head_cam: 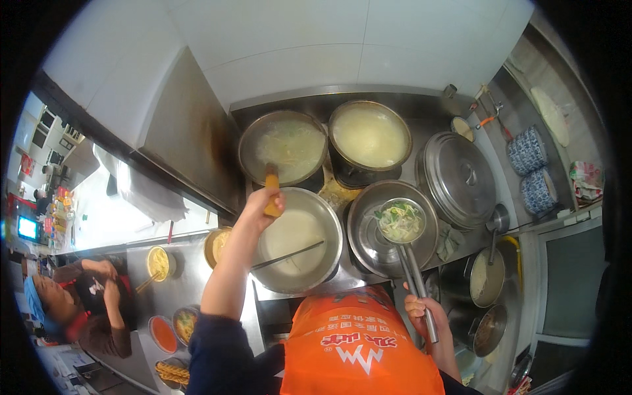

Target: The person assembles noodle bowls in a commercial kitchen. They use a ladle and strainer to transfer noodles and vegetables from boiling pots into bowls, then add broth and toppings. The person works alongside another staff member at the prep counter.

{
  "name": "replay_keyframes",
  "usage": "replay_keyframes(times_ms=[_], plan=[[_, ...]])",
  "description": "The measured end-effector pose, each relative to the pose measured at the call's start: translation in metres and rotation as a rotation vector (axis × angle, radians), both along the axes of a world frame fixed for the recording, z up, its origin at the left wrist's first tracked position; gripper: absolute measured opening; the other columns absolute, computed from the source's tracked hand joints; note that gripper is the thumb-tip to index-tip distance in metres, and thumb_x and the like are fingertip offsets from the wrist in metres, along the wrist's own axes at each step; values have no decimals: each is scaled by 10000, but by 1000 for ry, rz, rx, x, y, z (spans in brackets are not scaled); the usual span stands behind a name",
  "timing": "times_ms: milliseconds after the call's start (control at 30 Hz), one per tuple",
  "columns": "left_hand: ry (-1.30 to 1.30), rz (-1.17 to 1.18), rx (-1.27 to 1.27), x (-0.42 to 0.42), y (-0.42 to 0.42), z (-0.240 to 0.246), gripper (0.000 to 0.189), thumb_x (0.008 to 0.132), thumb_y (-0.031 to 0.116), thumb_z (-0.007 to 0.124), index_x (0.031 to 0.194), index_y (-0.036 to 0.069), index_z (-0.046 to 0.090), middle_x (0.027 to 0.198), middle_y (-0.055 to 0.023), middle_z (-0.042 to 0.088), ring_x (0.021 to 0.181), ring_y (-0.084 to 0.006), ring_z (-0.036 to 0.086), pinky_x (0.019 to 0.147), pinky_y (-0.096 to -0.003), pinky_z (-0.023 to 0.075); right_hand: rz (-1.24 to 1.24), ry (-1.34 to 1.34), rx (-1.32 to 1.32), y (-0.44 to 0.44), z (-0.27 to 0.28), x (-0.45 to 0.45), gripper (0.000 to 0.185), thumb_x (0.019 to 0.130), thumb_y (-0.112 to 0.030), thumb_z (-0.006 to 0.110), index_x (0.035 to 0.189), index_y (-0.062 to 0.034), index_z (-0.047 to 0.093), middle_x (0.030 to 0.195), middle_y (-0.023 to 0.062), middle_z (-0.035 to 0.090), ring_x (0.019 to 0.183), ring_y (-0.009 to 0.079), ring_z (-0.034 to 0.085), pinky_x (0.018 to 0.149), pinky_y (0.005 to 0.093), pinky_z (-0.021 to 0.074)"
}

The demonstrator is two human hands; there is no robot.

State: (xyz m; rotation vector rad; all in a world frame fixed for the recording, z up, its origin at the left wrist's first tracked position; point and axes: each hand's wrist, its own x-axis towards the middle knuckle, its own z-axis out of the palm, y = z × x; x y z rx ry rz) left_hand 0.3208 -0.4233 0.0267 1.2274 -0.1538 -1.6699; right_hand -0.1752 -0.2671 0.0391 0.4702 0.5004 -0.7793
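Observation:
My left hand (260,203) grips the yellow handle (272,190) of a tool whose far end is hidden in a pan (251,148) of cloudy broth, where pale strands show. In my right hand (419,312) are long metal handles (424,296); I cannot tell whether both belong to one utensil. A round metal ladle (423,231) at their far end holds chopped greens and pale strips (399,221). It hangs over a wide steel pot (360,249). Left of that, long dark chopsticks (291,254) lean in a steel basin (338,237) of whitish liquid, below my left hand.
Behind stands a pot of pale broth (370,136); right of it, a large lidded pot (464,173). Blue-patterned bowls (528,150) are stacked at right, above more pots (486,276). Another person (94,306) is at the left counter, near food bowls (160,264).

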Motion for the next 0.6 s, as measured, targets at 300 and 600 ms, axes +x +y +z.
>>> replay_keyframes(times_ms=[300,600], plan=[[223,46,79,30,45,18,193,972,51,494,1161,63,455,836,-75,559,577,-103,480,452,-235,414,60,-9,-97,0,-8,2,513,971,64,429,1479,0,401,955,75,461,739,120,462,635,260,435],[82,-6,72,40,42,13,184,972,73,539,1145,83,477,791,-45,561,555,-77,482,461,-219,422,125,72,-122,-4,-1,-9,558,954,69,453,1503,-9,388,1024,112,495,754,125,469,657,263,436]])
